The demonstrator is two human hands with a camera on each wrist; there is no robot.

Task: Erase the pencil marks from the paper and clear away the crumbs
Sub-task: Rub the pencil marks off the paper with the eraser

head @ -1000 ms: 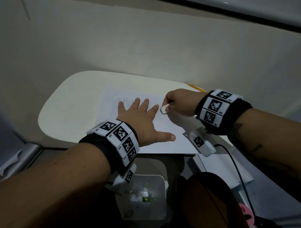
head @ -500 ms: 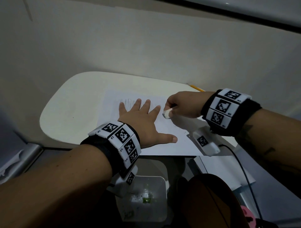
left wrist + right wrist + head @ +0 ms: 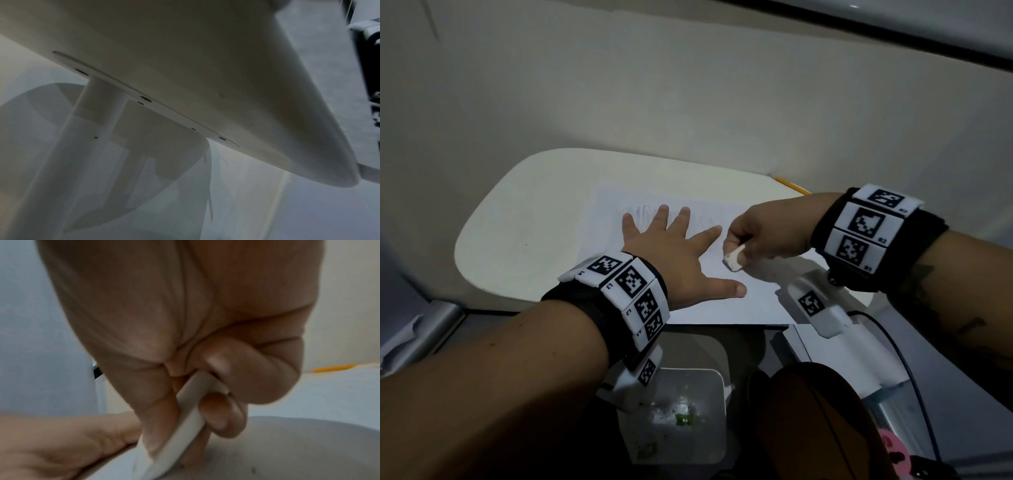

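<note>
A white sheet of paper [image 3: 726, 301] lies on a small cream table [image 3: 524, 226], its near edge hanging over the table's front. Faint pencil marks [image 3: 643, 212] show near the paper's far edge, by my left fingertips. My left hand [image 3: 674, 253] lies flat on the paper with fingers spread, pressing it down. My right hand [image 3: 760, 240] pinches a white eraser [image 3: 734, 261] between thumb and fingers, its tip on the paper just right of the left hand. In the right wrist view the eraser [image 3: 185, 423] sits in the curled right hand [image 3: 205, 353]. The left wrist view shows only the table's underside [image 3: 185, 65].
A yellow pencil [image 3: 791, 185] lies at the table's far right edge, against the wall. Below the table's front stands a white bin [image 3: 709, 383] with scraps inside. A black cable [image 3: 900, 363] runs from my right wrist. The table's pedestal [image 3: 82, 129] stands underneath.
My right hand has drawn the eraser toward me and slightly right across the paper, away from the far edge. The left hand has stayed flat on the sheet.
</note>
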